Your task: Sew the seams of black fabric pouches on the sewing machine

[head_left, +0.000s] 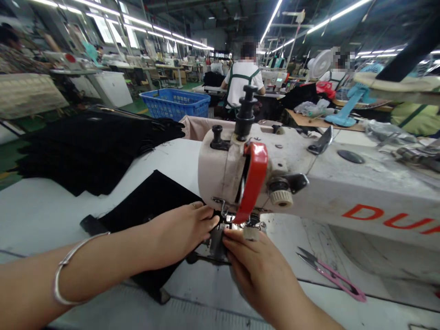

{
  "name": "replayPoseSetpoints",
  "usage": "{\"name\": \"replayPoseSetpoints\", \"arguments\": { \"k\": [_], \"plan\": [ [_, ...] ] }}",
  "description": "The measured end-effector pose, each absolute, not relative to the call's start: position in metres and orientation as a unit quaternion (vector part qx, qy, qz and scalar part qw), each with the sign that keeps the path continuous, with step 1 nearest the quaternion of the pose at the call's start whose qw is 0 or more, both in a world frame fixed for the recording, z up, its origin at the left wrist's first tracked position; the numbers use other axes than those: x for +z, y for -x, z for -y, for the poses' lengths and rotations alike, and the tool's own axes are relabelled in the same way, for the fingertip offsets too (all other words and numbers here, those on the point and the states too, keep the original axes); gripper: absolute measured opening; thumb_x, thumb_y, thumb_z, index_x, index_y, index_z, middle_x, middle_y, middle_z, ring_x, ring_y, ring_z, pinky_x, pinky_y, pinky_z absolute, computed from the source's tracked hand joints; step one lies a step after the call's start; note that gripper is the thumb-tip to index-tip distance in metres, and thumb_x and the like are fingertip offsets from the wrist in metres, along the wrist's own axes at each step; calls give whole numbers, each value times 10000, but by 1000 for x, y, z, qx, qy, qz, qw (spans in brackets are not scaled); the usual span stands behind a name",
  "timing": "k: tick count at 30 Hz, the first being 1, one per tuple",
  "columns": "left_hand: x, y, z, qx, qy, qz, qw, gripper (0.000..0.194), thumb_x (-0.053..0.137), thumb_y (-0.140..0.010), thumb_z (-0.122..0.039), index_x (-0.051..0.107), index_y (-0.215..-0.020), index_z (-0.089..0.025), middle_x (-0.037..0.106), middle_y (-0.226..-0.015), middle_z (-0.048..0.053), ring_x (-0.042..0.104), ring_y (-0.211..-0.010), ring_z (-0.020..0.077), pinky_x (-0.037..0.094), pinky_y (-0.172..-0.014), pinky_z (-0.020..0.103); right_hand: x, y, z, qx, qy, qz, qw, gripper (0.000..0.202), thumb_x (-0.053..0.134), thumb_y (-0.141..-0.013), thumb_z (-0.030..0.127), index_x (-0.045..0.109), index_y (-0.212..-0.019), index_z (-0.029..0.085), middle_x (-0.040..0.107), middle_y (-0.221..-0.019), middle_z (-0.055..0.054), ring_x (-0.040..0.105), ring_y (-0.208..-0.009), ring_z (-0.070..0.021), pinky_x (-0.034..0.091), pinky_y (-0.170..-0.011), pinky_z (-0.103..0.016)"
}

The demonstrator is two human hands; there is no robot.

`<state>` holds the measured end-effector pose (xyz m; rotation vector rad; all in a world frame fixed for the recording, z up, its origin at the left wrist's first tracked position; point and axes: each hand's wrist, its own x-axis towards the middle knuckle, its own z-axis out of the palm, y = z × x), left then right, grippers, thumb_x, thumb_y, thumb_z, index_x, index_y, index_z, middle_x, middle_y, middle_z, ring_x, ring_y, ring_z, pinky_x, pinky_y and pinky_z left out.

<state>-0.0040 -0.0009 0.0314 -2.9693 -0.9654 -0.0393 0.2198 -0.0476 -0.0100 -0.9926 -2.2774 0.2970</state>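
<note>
A piece of black fabric [147,199] lies on the white sewing machine table, its right edge running under the machine's needle area [228,224]. My left hand [182,231] rests on this fabric, fingers laid over it and fingertips just left of the presser foot. Close by on the right, my right hand [257,263] has its fingers together and bent, tips beside a short dark strip [216,243] in front of the foot. What those fingers pinch, if anything, is hidden. Above both hands stands the white sewing machine [309,183] with a red lever cover [254,174].
Pink-handled thread snips [332,275] lie right of my right hand. A tall pile of black fabric pieces [79,142] sits at the left. Beyond are a blue basket [175,101], a person in a white shirt [242,80] and a light blue fan [355,105].
</note>
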Motion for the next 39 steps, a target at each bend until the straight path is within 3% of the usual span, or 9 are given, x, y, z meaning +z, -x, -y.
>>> {"name": "replayPoseSetpoints", "arguments": {
  "k": [2, 6, 11, 14, 18, 24, 29, 34, 39],
  "plan": [
    [31, 13, -10, -11, 962, 273, 0, 277, 489, -961, -104, 650, -1185, -135, 649, -1284, 120, 527, -1282, 277, 384, -1124, 455, -9, -219, 48, 114, 378, 865, 310, 278, 512, -926, 91, 706, -1112, 163, 722, -1084, -110, 649, -1050, -256, 558, -932, -450],
    [24, 28, -16, -28, 962, 269, -32, 401, 401, -1003, -117, 548, -1373, -169, 574, -1418, 102, 506, -1324, 222, 385, -1141, 398, -8, -217, 49, 105, 382, 868, 300, 279, 538, -905, 63, 709, -1102, 160, 729, -1081, -93, 648, -1049, -251, 557, -926, -438],
    [15, 10, 22, -20, 951, 307, 31, 386, 438, -994, -137, 559, -1360, -118, 603, -1401, 118, 477, -1366, 267, 364, -1156, 454, -10, -219, 49, 91, 370, 876, 296, 315, 547, -926, 63, 662, -1197, 175, 715, -1103, -73, 638, -1002, -230, 559, -883, -407],
    [11, -4, 46, -62, 936, 343, 52, 366, 436, -997, -156, 568, -1335, -109, 599, -1409, 112, 481, -1359, 270, 399, -1137, 451, -10, -222, 51, 66, 354, 882, 304, 270, 555, -937, 74, 687, -1142, 190, 718, -1045, -57, 639, -943, -216, 559, -829, -376],
    [7, -6, 54, -91, 924, 371, 22, 380, 453, -986, -144, 536, -1356, -116, 558, -1448, 113, 445, -1384, 297, 434, -1114, 497, -12, -221, 54, 43, 347, 885, 308, 214, 536, -975, 111, 703, -1089, 179, 712, -966, -46, 619, -819, -194, 541, -719, -337],
    [3, 7, 25, -92, 930, 355, -30, 431, 488, -993, -199, 480, -1418, -129, 538, -1447, 138, 401, -1419, 298, 392, -1153, 517, -18, -218, 56, 32, 359, 885, 296, 222, 588, -945, 105, 692, -1128, 176, 705, -988, -47, 621, -861, -203, 537, -753, -351],
    [18, 16, 25, -55, 941, 331, -46, 439, 522, -998, -234, 497, -1425, -134, 545, -1461, 122, 412, -1421, 288, 328, -1196, 506, 7, -225, 55, 188, 344, 874, 286, 184, 646, -855, 66, 713, -923, 223, 698, -906, 10, 633, -856, -167, 522, -756, -296],
    [38, 17, 89, -53, 950, 299, -80, 564, 581, -970, -310, 415, -1497, -195, 533, -1488, 54, 466, -1390, 213, 394, -1171, 346, 29, -239, 56, 321, 244, 900, 167, 284, 610, -800, 29, 619, -594, 224, 628, -669, 84, 613, -687, -89, 463, -687, -217],
    [28, 7, 131, -82, 934, 346, -41, 476, 514, -990, -246, 458, -1455, -164, 552, -1466, 67, 497, -1362, 221, 399, -1161, 348, 24, -243, 55, 350, 226, 901, 123, 206, 668, -794, 78, 644, -629, 199, 609, -653, 74, 574, -689, -96, 410, -748, -259]
  ]
}}
